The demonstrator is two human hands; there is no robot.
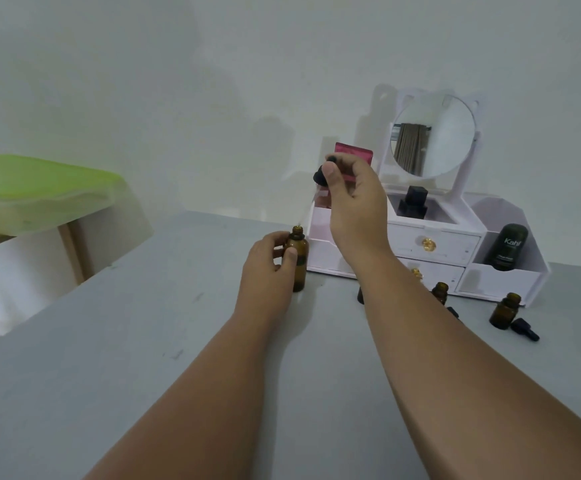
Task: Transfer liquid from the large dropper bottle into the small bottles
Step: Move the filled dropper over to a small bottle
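The large amber dropper bottle [298,258] stands upright on the grey table [109,358], its mouth uncovered. My left hand [270,268] is wrapped around its body. My right hand [355,202] pinches the black rubber bulb of the dropper [321,176] above it; the glass pipette slants down, its tip just over the bottle's mouth. Two small amber bottles [440,292] [505,310] stand uncapped to the right, and a third is mostly hidden behind my right forearm. A small black dropper cap [524,329] lies beside the far right one.
A white cosmetic organizer [431,244] with drawers and a round mirror [433,140] stands at the table's back, holding a dark "Kahf" bottle [506,247], a black-capped bottle [413,202] and a red box [353,155]. A green-lidded container [32,188] sits to the left.
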